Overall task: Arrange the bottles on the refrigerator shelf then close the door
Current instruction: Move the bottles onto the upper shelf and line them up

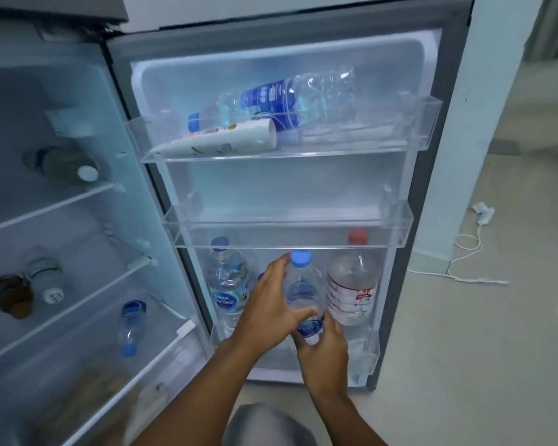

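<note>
**Both hands on one bottle at the bottom door shelf**

Left hand wraps the upper body of a small blue-capped bottle; right hand is closed around its base. We hold it upright, just above or just entering the bottom door shelf; we cannot tell whether it is seated yet.

Already standing on that shelf: a large blue-label bottle to the left and a red-capped bottle to the right. Our bottle sits between them, close to the red-capped one.

Left to do, by our reading:
- The middle door shelf holds nothing we can see.
- On the top door shelf a big bottle lies on its side, beside a white tube.
- Inside the cabinet, more bottles lie on the shelves, including a blue-capped one on its side.
- The door stands fully open.

We judge the arranging partway along, closing not begun.
</note>
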Tool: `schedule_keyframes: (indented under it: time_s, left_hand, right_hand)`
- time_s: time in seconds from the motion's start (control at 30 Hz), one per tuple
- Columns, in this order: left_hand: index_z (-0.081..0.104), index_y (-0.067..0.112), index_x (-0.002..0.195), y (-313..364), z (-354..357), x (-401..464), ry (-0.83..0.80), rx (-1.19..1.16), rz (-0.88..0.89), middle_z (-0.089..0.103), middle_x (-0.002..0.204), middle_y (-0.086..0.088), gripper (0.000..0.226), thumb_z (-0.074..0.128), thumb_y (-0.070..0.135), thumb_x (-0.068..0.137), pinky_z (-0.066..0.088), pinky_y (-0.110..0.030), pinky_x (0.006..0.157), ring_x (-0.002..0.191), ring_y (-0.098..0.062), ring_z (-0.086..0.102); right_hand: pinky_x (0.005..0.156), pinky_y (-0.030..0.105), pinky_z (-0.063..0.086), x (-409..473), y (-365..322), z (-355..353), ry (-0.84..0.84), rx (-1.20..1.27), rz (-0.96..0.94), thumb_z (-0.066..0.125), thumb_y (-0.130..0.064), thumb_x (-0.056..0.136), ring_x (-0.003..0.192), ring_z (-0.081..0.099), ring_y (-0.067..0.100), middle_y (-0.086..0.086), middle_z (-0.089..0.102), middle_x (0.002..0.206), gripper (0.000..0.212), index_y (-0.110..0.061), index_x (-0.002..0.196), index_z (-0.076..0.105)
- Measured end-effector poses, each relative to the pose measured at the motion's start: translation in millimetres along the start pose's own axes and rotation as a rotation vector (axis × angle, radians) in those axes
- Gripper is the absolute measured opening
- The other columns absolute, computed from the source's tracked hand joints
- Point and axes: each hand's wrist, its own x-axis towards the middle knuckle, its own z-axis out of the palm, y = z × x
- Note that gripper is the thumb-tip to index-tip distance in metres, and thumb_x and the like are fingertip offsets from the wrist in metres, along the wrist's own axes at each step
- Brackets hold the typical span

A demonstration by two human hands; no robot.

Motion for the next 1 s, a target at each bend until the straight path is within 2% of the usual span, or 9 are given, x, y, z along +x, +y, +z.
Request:
schedule_keyframes:
  time_s: [0.1, 0.17, 0.3, 0.5, 0.6, 0.73, 0.8, 0.87, 1.0]
  left_hand:
    - [0.036, 0.035, 0.141, -8.9, 3.3, 13.1, -0.011, 0.095, -0.005, 0.049, 0.135, 0.015, 0.089, 0.086, 0.037, 0.068, 0.041, -0.014, 0.092, 0.119, 0.003, 0.050]
    - [0.037, 0.034, 0.140, -11.9, 4.4, 22.9, -0.010, 0.152, -0.006, 0.050, 0.138, 0.012, 0.087, 0.085, 0.043, 0.068, 0.044, -0.022, 0.095, 0.121, -0.007, 0.051]
    - [0.039, 0.033, 0.136, -9.1, 3.8, 42.8, -0.035, 0.278, -0.036, 0.051, 0.138, 0.005, 0.080, 0.080, 0.051, 0.069, 0.047, -0.030, 0.094, 0.120, -0.018, 0.054]
    - [0.030, 0.028, 0.141, -18.6, -8.2, 41.8, -0.184, 0.498, -0.124, 0.045, 0.142, -0.003, 0.103, 0.075, 0.072, 0.059, 0.049, -0.040, 0.097, 0.125, -0.024, 0.050]
    - [0.032, 0.017, 0.143, -22.3, -11.7, 32.1, -0.297, 0.594, -0.208, 0.041, 0.144, -0.007, 0.103, 0.082, 0.059, 0.063, 0.046, -0.038, 0.100, 0.126, -0.027, 0.048]
    - [0.049, 0.009, 0.134, -23.4, -14.6, 26.5, -0.208, 0.704, -0.177, 0.052, 0.132, -0.013, 0.054, 0.071, 0.021, 0.086, 0.048, -0.035, 0.095, 0.114, -0.030, 0.056]
    - [0.059, 0.007, 0.124, -24.2, -19.6, 25.0, -0.176, 0.708, -0.184, 0.059, 0.121, -0.015, 0.036, 0.066, 0.018, 0.090, 0.049, -0.036, 0.091, 0.107, -0.032, 0.058]
    - [0.062, 0.008, 0.122, -23.8, -24.8, 22.2, -0.165, 0.674, -0.209, 0.062, 0.119, -0.014, 0.034, 0.068, 0.017, 0.090, 0.049, -0.035, 0.091, 0.106, -0.031, 0.059]
    - [0.062, 0.010, 0.122, -22.0, -33.2, 9.4, -0.157, 0.670, -0.208, 0.061, 0.119, -0.014, 0.034, 0.068, 0.023, 0.091, 0.047, -0.034, 0.092, 0.107, -0.030, 0.058]
  right_hand:
    - [0.098, 0.029, 0.050, 2.3, 7.3, 6.0, -0.003, -0.053, 0.070, 0.084, -0.032, 0.075, 0.115, 0.061, 0.020, 0.004, 0.062, 0.129, 0.070, -0.012, 0.135, 0.054]
    - [0.097, 0.026, 0.048, 4.4, 10.6, 10.0, 0.014, -0.071, 0.089, 0.082, -0.034, 0.077, 0.115, 0.061, 0.020, 0.006, 0.063, 0.129, 0.068, -0.011, 0.135, 0.055]
    - [0.099, 0.025, 0.045, 11.3, 9.5, 14.0, 0.012, -0.102, 0.093, 0.079, -0.036, 0.080, 0.120, 0.059, 0.021, 0.004, 0.061, 0.133, 0.069, -0.012, 0.138, 0.052]
    - [0.096, 0.030, 0.050, 7.0, 9.8, 4.2, -0.041, -0.181, 0.100, 0.079, -0.038, 0.079, 0.116, 0.058, 0.019, 0.001, 0.058, 0.128, 0.063, -0.018, 0.130, 0.047]
    - [0.093, 0.026, 0.050, -3.4, 18.6, -8.4, -0.098, -0.345, 0.089, 0.069, -0.035, 0.088, 0.111, 0.059, 0.017, 0.001, 0.060, 0.124, 0.043, -0.020, 0.124, 0.049]
    - [0.102, 0.023, 0.043, -17.7, 27.0, -18.9, -0.249, -0.521, -0.013, 0.054, -0.035, 0.096, 0.123, 0.053, 0.014, -0.001, 0.055, 0.136, 0.037, -0.020, 0.131, 0.056]
    - [0.111, 0.024, 0.035, -21.8, 29.2, -23.5, -0.367, -0.590, -0.059, 0.048, -0.031, 0.099, 0.141, 0.038, 0.016, 0.001, 0.042, 0.151, 0.044, -0.018, 0.141, 0.047]
    - [0.115, 0.025, 0.028, -23.7, 28.9, -28.7, -0.480, -0.660, -0.091, 0.045, -0.027, 0.101, 0.150, 0.020, 0.016, 0.002, 0.026, 0.161, 0.050, -0.017, 0.149, 0.035]
    - [0.115, 0.026, 0.029, -22.3, 23.2, -33.3, -0.534, -0.665, -0.070, 0.056, -0.022, 0.097, 0.149, 0.022, 0.017, 0.003, 0.021, 0.163, 0.058, -0.017, 0.150, 0.032]
